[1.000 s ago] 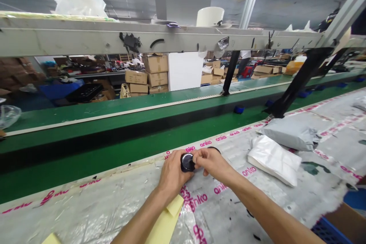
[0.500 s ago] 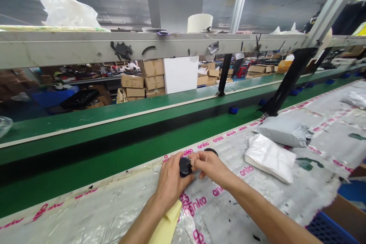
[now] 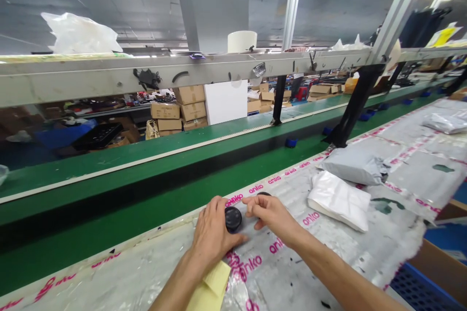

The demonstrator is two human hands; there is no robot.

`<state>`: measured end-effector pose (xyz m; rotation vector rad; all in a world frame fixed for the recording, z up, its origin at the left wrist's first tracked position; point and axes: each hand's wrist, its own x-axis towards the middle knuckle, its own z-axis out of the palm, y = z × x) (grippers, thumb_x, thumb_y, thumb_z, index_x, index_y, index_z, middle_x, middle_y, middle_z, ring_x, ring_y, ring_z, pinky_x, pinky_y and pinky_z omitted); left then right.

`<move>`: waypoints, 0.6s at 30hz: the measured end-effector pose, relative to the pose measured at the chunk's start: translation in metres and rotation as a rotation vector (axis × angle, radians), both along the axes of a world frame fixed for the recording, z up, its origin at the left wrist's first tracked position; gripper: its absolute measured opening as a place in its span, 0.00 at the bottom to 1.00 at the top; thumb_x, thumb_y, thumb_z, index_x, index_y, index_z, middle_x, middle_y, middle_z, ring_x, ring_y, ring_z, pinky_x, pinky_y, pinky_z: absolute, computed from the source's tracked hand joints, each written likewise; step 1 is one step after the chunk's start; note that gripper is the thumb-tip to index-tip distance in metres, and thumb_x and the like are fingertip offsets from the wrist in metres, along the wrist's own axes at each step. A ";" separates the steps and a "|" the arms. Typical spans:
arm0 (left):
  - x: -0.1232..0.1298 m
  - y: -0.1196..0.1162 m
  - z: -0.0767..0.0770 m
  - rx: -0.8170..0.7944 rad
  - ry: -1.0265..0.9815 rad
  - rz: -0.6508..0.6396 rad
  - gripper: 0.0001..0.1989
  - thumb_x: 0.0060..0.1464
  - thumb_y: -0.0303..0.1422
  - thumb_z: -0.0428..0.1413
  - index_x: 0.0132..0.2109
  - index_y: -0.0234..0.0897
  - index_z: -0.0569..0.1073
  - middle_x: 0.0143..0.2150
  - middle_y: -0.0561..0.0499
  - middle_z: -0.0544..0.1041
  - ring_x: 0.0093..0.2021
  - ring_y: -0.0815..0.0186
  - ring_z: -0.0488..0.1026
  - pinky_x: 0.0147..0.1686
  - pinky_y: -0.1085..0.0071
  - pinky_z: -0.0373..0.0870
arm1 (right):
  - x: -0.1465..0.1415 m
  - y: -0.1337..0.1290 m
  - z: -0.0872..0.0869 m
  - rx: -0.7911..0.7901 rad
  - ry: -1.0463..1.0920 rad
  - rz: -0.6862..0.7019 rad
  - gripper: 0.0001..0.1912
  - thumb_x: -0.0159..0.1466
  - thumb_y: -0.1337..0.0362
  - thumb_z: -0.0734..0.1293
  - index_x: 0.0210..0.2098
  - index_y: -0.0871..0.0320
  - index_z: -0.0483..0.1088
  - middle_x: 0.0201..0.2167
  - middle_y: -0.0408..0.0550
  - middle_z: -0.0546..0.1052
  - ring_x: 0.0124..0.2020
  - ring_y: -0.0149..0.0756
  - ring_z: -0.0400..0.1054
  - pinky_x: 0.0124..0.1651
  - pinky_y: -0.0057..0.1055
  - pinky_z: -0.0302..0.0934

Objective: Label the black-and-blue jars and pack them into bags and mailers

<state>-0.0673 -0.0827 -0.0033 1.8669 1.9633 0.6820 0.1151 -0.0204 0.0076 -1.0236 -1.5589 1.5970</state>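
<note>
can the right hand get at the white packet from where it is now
Probably yes: the right hand looks free of the black disc, and only bare tabletop shows between it and the white packet.

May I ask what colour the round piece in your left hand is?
The round piece is black, head view.

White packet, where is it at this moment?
In the head view, the white packet lies to the right of the right hand, on the near side of the grey packet.
</note>
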 end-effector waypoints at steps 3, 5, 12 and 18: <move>-0.006 0.000 0.002 -0.027 -0.079 -0.130 0.41 0.41 0.26 0.66 0.64 0.44 0.65 0.66 0.46 0.69 0.65 0.53 0.66 0.62 0.62 0.60 | 0.001 -0.001 -0.001 -0.003 0.001 0.011 0.07 0.52 0.60 0.65 0.24 0.57 0.70 0.36 0.52 0.79 0.54 0.49 0.70 0.26 0.24 0.65; -0.010 0.001 0.002 -0.033 -0.115 -0.148 0.36 0.42 0.23 0.64 0.60 0.45 0.69 0.59 0.50 0.76 0.58 0.56 0.72 0.57 0.64 0.64 | 0.000 -0.002 -0.003 -0.008 0.000 0.027 0.06 0.52 0.61 0.65 0.24 0.58 0.70 0.37 0.53 0.79 0.50 0.47 0.71 0.25 0.23 0.64; -0.007 0.001 -0.010 0.015 -0.190 -0.019 0.29 0.40 0.25 0.67 0.52 0.42 0.72 0.49 0.50 0.79 0.51 0.55 0.74 0.49 0.63 0.67 | -0.009 -0.003 -0.015 -0.021 -0.001 0.096 0.05 0.52 0.64 0.64 0.23 0.59 0.69 0.34 0.48 0.78 0.35 0.36 0.71 0.23 0.22 0.62; -0.006 -0.003 -0.017 0.051 -0.226 -0.005 0.28 0.39 0.24 0.68 0.50 0.42 0.73 0.48 0.51 0.78 0.50 0.56 0.73 0.48 0.64 0.66 | -0.012 -0.001 -0.019 -0.031 -0.017 0.130 0.05 0.51 0.65 0.64 0.23 0.59 0.69 0.29 0.44 0.75 0.26 0.28 0.64 0.22 0.21 0.59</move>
